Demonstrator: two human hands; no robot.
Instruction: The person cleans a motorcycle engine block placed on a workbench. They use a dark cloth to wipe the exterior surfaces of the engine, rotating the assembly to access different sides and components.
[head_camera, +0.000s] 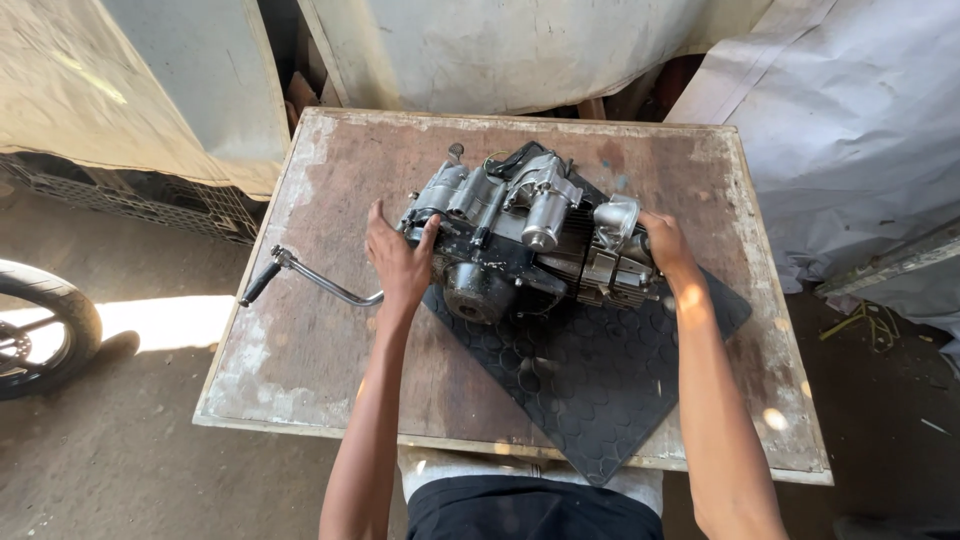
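Seen from the head camera, a small motorcycle engine (530, 235) is gripped at both ends at the centre of the frame, on a black rubber mat (600, 380) laid over a worn wooden table (330, 370). The left hand (398, 262) is pressed against the dark crankcase end, fingers spread and curled round the casing. The right hand (665, 243) is closed over the finned cylinder end at centre right.

The step in hand is judged to be steadying or shifting the engine on the mat; any lift or turn would call for an even, two-handed hold, since the casting looks heavy.

The engine's long axis is laid left to right, slightly tilted, with the kick-start lever (310, 275) pointed toward the left edge.
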